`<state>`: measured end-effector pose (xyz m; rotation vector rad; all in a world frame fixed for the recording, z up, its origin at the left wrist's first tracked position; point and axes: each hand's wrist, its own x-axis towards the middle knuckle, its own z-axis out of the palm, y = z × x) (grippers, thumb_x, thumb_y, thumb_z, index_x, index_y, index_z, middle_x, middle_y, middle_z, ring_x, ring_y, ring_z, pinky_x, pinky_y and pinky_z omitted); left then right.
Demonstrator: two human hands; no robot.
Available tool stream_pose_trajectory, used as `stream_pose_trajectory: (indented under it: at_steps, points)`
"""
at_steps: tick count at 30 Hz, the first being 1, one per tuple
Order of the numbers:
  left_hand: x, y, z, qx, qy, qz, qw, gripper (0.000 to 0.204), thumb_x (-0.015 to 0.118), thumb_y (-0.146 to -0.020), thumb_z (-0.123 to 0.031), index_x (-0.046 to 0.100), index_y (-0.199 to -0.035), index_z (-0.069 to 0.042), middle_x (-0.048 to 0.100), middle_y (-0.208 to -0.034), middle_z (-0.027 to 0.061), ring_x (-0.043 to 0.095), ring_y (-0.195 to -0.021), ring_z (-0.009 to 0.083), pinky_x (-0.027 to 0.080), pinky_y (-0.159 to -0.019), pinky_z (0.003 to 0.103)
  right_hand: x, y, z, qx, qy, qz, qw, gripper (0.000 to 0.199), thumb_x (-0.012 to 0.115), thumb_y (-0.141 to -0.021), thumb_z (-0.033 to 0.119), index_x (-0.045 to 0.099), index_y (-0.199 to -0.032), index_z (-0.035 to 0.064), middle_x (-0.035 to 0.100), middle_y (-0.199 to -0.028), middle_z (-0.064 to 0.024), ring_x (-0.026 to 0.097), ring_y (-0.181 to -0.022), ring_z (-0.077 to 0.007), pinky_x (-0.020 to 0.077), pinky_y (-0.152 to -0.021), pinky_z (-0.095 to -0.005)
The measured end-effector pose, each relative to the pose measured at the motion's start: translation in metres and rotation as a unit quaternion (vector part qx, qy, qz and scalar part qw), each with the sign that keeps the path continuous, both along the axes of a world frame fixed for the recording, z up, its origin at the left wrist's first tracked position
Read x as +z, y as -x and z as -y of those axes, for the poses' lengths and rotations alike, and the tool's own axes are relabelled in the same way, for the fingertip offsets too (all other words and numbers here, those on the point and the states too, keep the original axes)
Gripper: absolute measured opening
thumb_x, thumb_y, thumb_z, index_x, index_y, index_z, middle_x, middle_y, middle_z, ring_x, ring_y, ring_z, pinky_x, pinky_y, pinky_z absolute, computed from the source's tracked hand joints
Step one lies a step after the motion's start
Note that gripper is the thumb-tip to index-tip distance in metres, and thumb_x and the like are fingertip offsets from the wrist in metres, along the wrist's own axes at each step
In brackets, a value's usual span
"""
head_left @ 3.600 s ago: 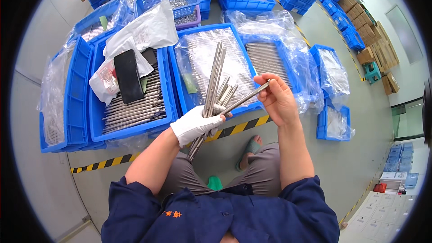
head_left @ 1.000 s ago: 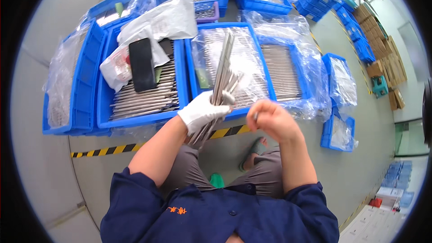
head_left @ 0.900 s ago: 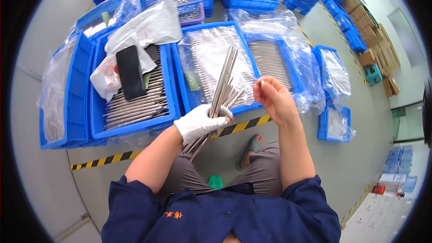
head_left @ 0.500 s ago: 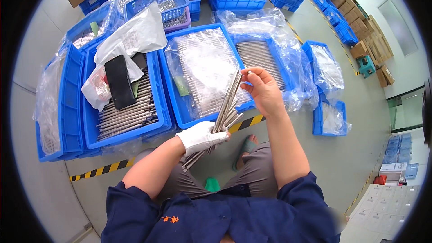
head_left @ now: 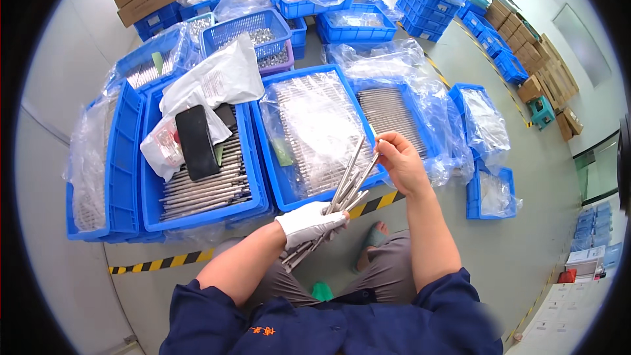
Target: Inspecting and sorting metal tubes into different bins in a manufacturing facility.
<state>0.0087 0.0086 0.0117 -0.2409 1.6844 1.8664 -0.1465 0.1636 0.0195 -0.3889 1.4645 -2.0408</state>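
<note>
Head view: my gloved left hand (head_left: 307,222) is clenched around a bundle of metal rods (head_left: 332,205) held above my knees, in front of the blue crate of rods (head_left: 314,130) lined with clear plastic. My bare right hand (head_left: 399,161) pinches the top end of one rod between thumb and fingertips, so that grip is closed on the bundle's upper end. The rods run long and slanted, lower ends down-left past my glove, upper ends pointing up and right toward the crate. To do this well I judge I should keep the left grip firm so the rest do not fan out, and draw the single rod along its own length rather than sideways.
</note>
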Motion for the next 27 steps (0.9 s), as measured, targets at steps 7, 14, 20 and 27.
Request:
stream_pose_trajectory:
  at_steps: [7, 14, 20, 27]
  points:
    - [-0.011, -0.001, -0.002, -0.017, 0.021, -0.017, 0.999, 0.032, 0.055, -0.08, -0.037, 0.055, -0.087, -0.006, 0.051, -0.072, -0.0015, 0.047, -0.062, 0.007, 0.04, -0.056, 0.023, -0.004, 0.009, -0.008, 0.065, 0.044, 0.089, 0.993, 0.014, 0.054, -0.081, 0.011, 0.054, -0.092, 0.0025, 0.055, -0.075, -0.0024, 0.052, -0.066, -0.0094, 0.0457, -0.063, -0.0226]
    - [-0.008, 0.001, -0.002, -0.014, 0.063, -0.022, 0.998, 0.031, 0.054, -0.08, -0.038, 0.055, -0.079, -0.007, 0.05, -0.064, -0.0008, 0.046, -0.056, 0.0074, 0.039, -0.05, 0.023, 0.0, 0.008, -0.016, 0.121, 0.026, 0.111, 0.986, 0.012, 0.055, -0.081, 0.012, 0.056, -0.089, 0.0041, 0.057, -0.075, -0.0032, 0.054, -0.067, -0.0108, 0.0459, -0.061, -0.0234]
    - [-0.003, 0.001, -0.001, -0.022, 0.081, -0.033, 0.996, 0.029, 0.056, -0.08, -0.035, 0.056, -0.083, -0.006, 0.05, -0.065, -0.0009, 0.046, -0.058, 0.0075, 0.04, -0.052, 0.024, 0.003, 0.011, -0.016, 0.113, 0.043, 0.112, 0.986, 0.01, 0.054, -0.082, 0.012, 0.056, -0.089, 0.0041, 0.057, -0.077, -0.0029, 0.055, -0.066, -0.0104, 0.0464, -0.059, -0.0222]
    - [-0.013, 0.002, 0.001, -0.031, 0.111, -0.038, 0.993, 0.037, 0.057, -0.078, -0.038, 0.057, -0.093, -0.004, 0.051, -0.07, -0.0013, 0.044, -0.064, 0.0071, 0.039, -0.057, 0.023, 0.009, 0.005, -0.016, 0.129, -0.028, 0.066, 0.989, 0.011, 0.058, -0.079, 0.011, 0.056, -0.088, 0.0043, 0.057, -0.079, -0.0016, 0.055, -0.068, -0.0087, 0.045, -0.057, -0.0198]
